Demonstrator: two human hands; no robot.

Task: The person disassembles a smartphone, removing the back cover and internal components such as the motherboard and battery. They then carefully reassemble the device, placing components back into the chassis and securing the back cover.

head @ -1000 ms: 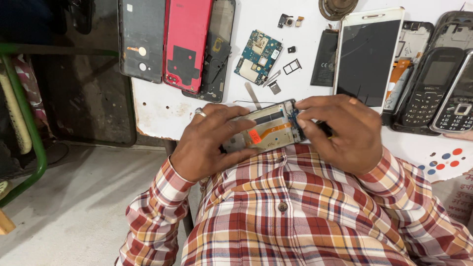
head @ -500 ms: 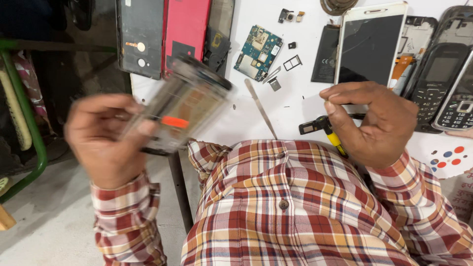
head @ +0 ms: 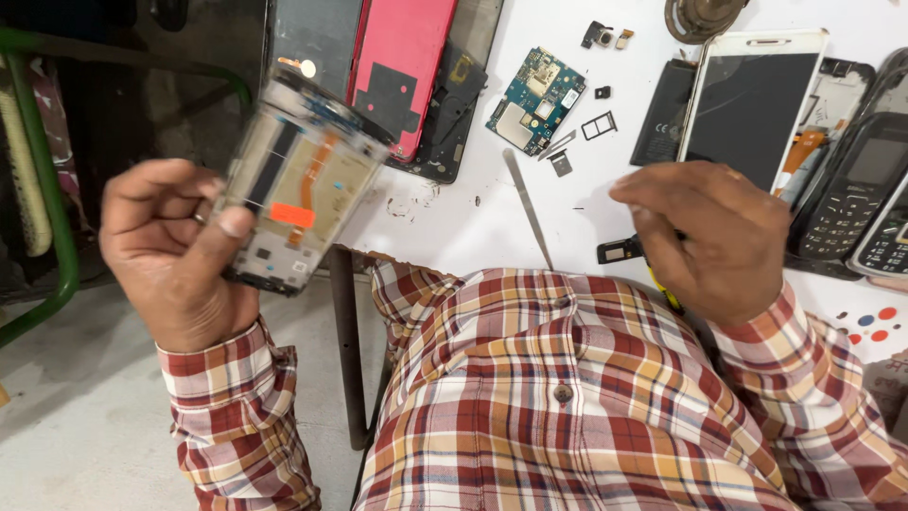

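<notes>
The left hand holds an opened phone frame up in the air, well to the left of the white bench and above the floor. Its fingers are closed around the lower edge of the frame, with the thumb pressed on the inner side just beside a small orange sticker; an orange flat cable runs up the middle of the frame. The frame is a little blurred, so the small parts inside it I cannot tell. The right hand is over the near edge of the bench, its fingers curled together on a small black tool with a yellow handle; only the ends of this tool show. On the bench, left of the right hand, lies a thin metal spudger. Farther up the bench there are a blue circuit board, a pink back cover, a white phone with dark screen and, at the right edge, two black keypad phones.
</notes>
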